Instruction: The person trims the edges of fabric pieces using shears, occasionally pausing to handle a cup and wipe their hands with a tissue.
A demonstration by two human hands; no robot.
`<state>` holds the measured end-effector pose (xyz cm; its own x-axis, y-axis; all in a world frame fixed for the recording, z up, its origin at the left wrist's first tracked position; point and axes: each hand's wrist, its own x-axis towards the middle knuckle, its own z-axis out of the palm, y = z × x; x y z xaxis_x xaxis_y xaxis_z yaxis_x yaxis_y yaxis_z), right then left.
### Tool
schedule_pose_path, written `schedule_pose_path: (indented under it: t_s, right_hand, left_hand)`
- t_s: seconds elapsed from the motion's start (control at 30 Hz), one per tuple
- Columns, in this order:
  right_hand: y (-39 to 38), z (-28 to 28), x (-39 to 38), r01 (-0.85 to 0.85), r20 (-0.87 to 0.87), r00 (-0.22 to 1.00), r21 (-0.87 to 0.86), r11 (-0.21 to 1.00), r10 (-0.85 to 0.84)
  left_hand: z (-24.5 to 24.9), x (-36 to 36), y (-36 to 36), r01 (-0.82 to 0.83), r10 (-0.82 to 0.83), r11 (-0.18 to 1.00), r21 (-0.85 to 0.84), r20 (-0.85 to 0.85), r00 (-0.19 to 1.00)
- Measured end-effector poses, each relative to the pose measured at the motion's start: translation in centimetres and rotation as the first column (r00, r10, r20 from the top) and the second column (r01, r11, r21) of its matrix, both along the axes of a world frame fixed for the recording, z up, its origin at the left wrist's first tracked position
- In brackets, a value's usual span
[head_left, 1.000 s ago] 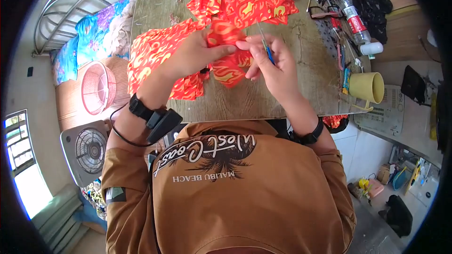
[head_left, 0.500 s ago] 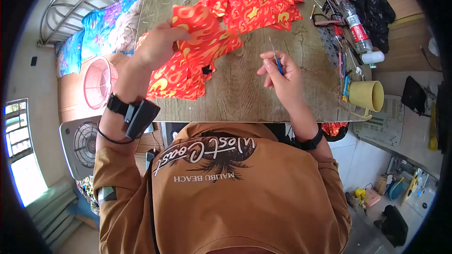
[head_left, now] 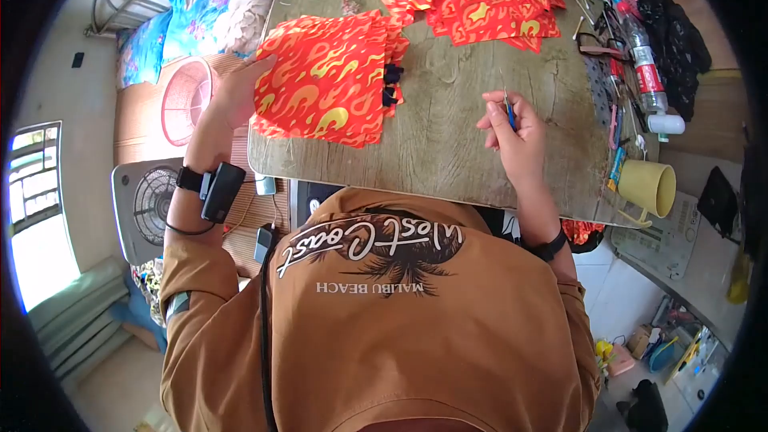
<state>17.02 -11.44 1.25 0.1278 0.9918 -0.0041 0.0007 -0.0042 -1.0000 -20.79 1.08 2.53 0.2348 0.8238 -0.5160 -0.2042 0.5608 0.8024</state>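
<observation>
A layered stack of red flame-print cloth pieces (head_left: 320,84) lies spread at the table's left edge, with small black bits along its right side. My left hand (head_left: 234,96) is at the stack's left edge, closed on the cloth there; part of its fingers is hidden at the fabric. Over the bare wood right of the stack, my right hand (head_left: 516,134) is closed around a small blue-handled tool (head_left: 510,112) with a thin metal tip pointing away from me. A second heap of the same cloth (head_left: 488,4) lies farther back.
Along the table's right side lie a plastic bottle (head_left: 646,72), glasses (head_left: 602,46), pens and a black plastic bag (head_left: 680,40). A yellow mug (head_left: 640,186) sits at the right front corner. Left of the table are a pink basket (head_left: 186,100) and a fan (head_left: 152,208).
My left hand has moved down and left, and the cloth piece it held raised now lies flat on the stack. My right hand still holds the tool. The view has shifted slightly.
</observation>
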Motion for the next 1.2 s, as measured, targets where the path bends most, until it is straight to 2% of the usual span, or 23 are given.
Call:
schedule_pose_path:
  t_s: [0.03, 0.13, 0.17, 0.27, 0.3, 0.4, 0.43, 0.53, 0.57, 0.63, 0.67, 0.7, 0.73, 0.8, 0.93, 1.03, 1.1, 1.17, 1.2]
  right_hand:
    - [0.0, 0.0, -0.1, -0.003, 0.007, 1.0, -0.003, 1.0, 0.003]
    - [-0.2, 0.0, -0.2, -0.009, 0.029, 1.0, -0.016, 1.0, 0.009]
    - [-0.3, 0.1, -0.2, -0.002, 0.04, 0.999, -0.027, 1.0, 0.003]
    - [-0.5, -0.4, 0.2, 0.017, 0.046, 0.999, -0.034, 0.999, -0.015]
    - [-0.5, -0.7, 0.4, 0.027, 0.041, 0.999, -0.028, 0.999, -0.026]
    - [-0.5, -0.7, 0.5, 0.031, 0.055, 0.998, -0.044, 0.999, -0.028]
    - [-0.4, -0.6, 0.6, 0.024, 0.077, 0.997, -0.063, 0.998, -0.019]
    - [-0.1, -0.3, 0.8, 0.023, 0.127, 0.992, -0.063, 0.998, -0.015]
    - [-0.1, -0.3, 0.5, 0.013, 0.146, 0.989, -0.062, 0.998, -0.004]
    - [-0.3, -0.4, 0.0, 0.021, 0.177, 0.984, -0.055, 0.998, -0.011]
    - [-0.4, -0.5, -0.4, 0.015, 0.14, 0.99, 0.01, 1.0, -0.017]
    - [-0.6, -0.6, -0.6, 0.011, 0.102, 0.995, 0.074, 0.997, -0.018]
    - [-0.8, -0.8, -0.6, 0.026, 0.109, 0.993, 0.083, 0.996, -0.035]
    - [-1.6, -1.1, -0.5, -0.018, 0.168, 0.986, 0.053, 0.998, 0.009]
    - [-2.3, -2.2, 0.2, -0.041, 0.174, 0.984, -0.013, 0.999, 0.042]
    - [-2.9, -2.4, 0.6, -0.041, 0.174, 0.983, -0.065, 0.997, 0.052]
    - [-2.9, -2.4, 0.8, -0.051, 0.194, 0.978, -0.11, 0.993, 0.071]
    - [-3.3, -2.4, 1.1, -0.062, 0.23, 0.97, -0.081, 0.995, 0.08]
    - [-3.4, -2.2, 0.9, -0.084, 0.264, 0.96, -0.058, 0.995, 0.097]
  left_hand:
    - [0.1, 0.1, -0.2, -0.008, 0.008, 1.0, -0.004, -0.002, 1.0]
    - [1.0, 1.1, 0.0, -0.006, 0.043, 0.988, 0.157, -0.232, 0.972]
    - [0.8, 1.0, 0.3, -0.008, 0.045, 0.987, 0.158, -0.23, 0.972]
    - [0.2, 0.7, 1.7, 0.271, 0.008, 0.885, 0.378, -0.594, 0.804]
    - [0.2, 0.5, 1.8, 0.272, 0.007, 0.884, 0.379, -0.594, 0.804]
    - [0.4, 0.1, 2.1, 0.526, 0.129, 0.787, 0.321, -0.921, 0.368]
    - [0.3, 0.2, 2.1, 0.53, 0.131, 0.783, 0.325, -0.92, 0.37]
    - [0.3, 1.7, 3.1, 0.634, 0.408, 0.562, 0.531, -0.845, 0.346]
    - [0.8, 2.9, 3.5, 0.636, 0.415, 0.543, 0.548, -0.834, 0.363]
    - [1.4, 6.0, 4.0, 0.632, 0.344, 0.505, 0.588, -0.809, 0.477]
    - [1.7, 7.7, 4.3, 0.629, 0.303, 0.488, 0.605, -0.793, 0.528]
    - [2.0, 9.4, 4.8, 0.632, 0.301, 0.472, 0.615, -0.786, 0.54]
    - [2.3, 11.1, 5.3, 0.659, 0.299, 0.406, 0.634, -0.773, 0.56]
    - [2.8, 14.5, 6.2, 0.7, 0.293, 0.268, 0.662, -0.748, 0.595]
    - [2.7, 20.4, 7.6, 0.712, 0.2, 0.194, 0.674, -0.738, 0.644]
    - [1.9, 24.1, 9.1, 0.71, 0.134, 0.078, 0.7, -0.713, 0.688]
    - [1.1, 26.0, 10.0, 0.711, 0.189, 0.023, 0.703, -0.701, 0.687]
    - [0.5, 27.5, 10.6, 0.72, 0.302, -0.055, 0.692, -0.676, 0.672]
    - [0.6, 27.7, 10.8, 0.715, 0.304, -0.065, 0.696, -0.669, 0.679]
